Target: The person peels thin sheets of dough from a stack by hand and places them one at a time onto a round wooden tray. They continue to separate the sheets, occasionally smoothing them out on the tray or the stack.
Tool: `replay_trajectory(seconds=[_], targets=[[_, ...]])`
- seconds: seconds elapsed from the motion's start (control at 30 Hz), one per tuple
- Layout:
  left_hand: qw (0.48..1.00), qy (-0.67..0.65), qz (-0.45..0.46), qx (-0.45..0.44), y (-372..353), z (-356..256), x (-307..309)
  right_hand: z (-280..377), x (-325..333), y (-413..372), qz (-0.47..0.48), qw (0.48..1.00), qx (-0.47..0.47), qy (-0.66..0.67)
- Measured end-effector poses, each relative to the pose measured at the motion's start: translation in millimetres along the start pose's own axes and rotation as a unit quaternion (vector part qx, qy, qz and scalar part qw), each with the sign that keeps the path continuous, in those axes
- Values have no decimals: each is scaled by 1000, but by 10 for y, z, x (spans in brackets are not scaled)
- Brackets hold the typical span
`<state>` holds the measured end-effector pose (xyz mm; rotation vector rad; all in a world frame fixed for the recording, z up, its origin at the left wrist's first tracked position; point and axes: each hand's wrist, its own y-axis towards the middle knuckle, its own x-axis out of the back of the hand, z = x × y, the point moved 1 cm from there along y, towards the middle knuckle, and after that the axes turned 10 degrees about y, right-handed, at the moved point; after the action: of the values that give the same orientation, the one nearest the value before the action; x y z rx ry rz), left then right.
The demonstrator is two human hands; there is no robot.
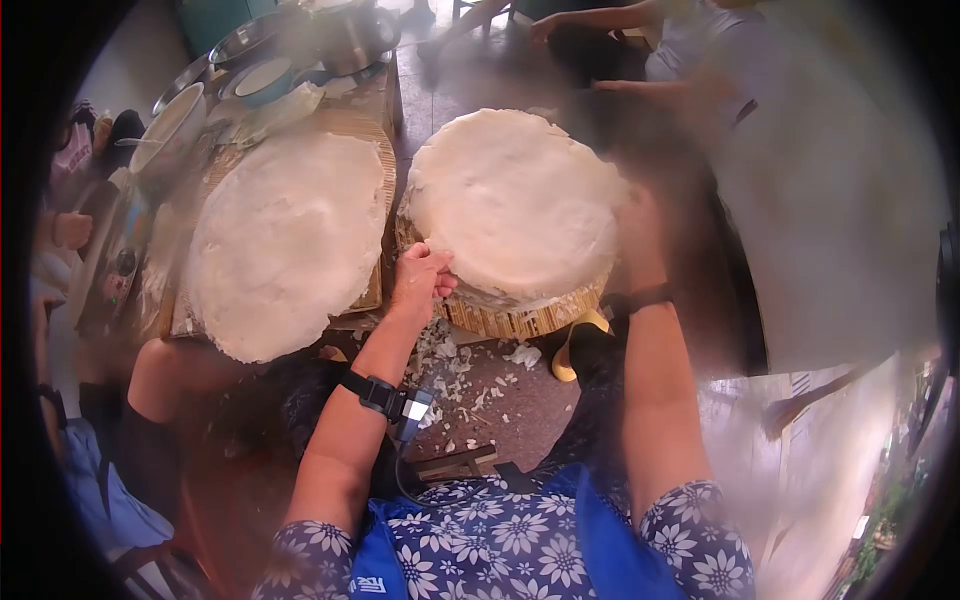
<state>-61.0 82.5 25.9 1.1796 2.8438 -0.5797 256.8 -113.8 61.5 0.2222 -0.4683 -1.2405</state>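
Note:
A wide, round, pale dough sheet (515,205) lies in front of me on a round straw-like mat (520,322), its edge uneven. At its near left edge my left hand (424,275) has curled fingers, with thumb and fingertips pinching the rim. My right hand (640,225) is at the right edge of the sheet, its fingers smeared by haze in the view. To the left, a second large pale sheet (295,240) lies over a similar slatted mat (386,190) and hangs past its near edge.
Bowls (265,80) and a metal pot (350,40) stand at the back left. Pale scraps (480,385) litter the floor below. Another person (690,50) sits at the back right, and others are at the left. A yellow stool leg (563,362) shows under the mat.

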Motion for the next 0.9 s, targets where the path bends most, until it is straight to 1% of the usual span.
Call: replay_trajectory(seconds=[0.03, 0.13, 0.23, 0.27, 0.37, 0.4, 0.5, 0.53, 0.67, 0.77, 0.87, 0.9], targets=[[1000, 12, 3, 3, 0, -1, -2, 16, -15, -18, -1, 1000, 8, 3], [1000, 3, -6, 2, 9, 10, -13, 204, 8, -110, -23, 995, 13, -100], [1000, -19, -3, -6, 21, 39, -20, 206, 1, -117, -39, 994, -2, -103], [1000, -23, -5, -4, 11, 32, -27, 201, 1, -112, -52, 992, 18, -113], [1000, -19, -8, -2, -8, 19, -41, 142, 90, -91, -76, 991, 17, -105], [1000, -14, -11, -1, -4, 25, -39, 136, 117, -77, -71, 989, 12, -129], [1000, 3, -17, 1, 5, 30, -39, 90, 173, -112, -24, 989, 23, -143], [1000, 8, -19, 0, 7, 36, -37, 56, 157, -121, -10, 993, 10, -113], [999, 22, -33, 1, 15, 33, -54, 76, 107, -145, 12, 995, 4, -97], [999, 14, -49, -1, 31, 44, -58, 165, 135, -154, 6, 994, -5, -106], [998, 7, -67, -5, 30, 49, -67, -56, 244, -23, -16, 991, -102, -89], [997, 6, -73, -6, 24, 50, -69, 42, 287, -62, 0, 984, -167, -60]])
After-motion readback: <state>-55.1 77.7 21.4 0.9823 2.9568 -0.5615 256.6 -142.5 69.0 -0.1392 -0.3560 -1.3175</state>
